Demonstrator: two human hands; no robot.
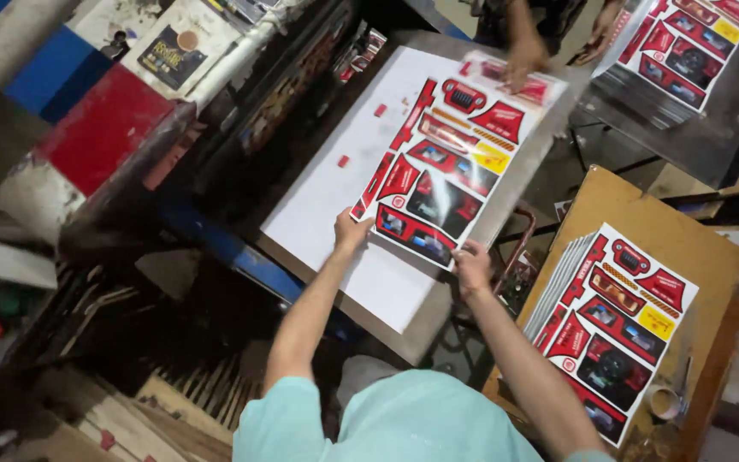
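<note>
**Both hands squaring a printed sheet on the press bench**

Landmark: the glossy red-and-black printed card sheet (442, 167) lying on the white backing board (335, 184) of the grey metal bench (506, 192).

- Left hand (351, 229) is pressing at the sheet's near left corner, fingers curled narrow on the edge; looks like it's pinning that corner so the sheet stays registered on the board.
- Right hand (472, 263) is gripping the sheet's near right corner, fingers closed down over the edge, thumb hidden under it.
- So the sheet is lying directly beyond both sets of fingers, touching them, tilted slightly against the board's edges.
- Another person's hand (525, 60) is resting on the sheet's far end, probably steadying it.
- Right of the sheet, well apart: stack of matching printed sheets (613, 329) sitting on a brown wooden board (617, 201).
- Small red offcuts (344, 161) are lying on the board left of the sheet.
</note>
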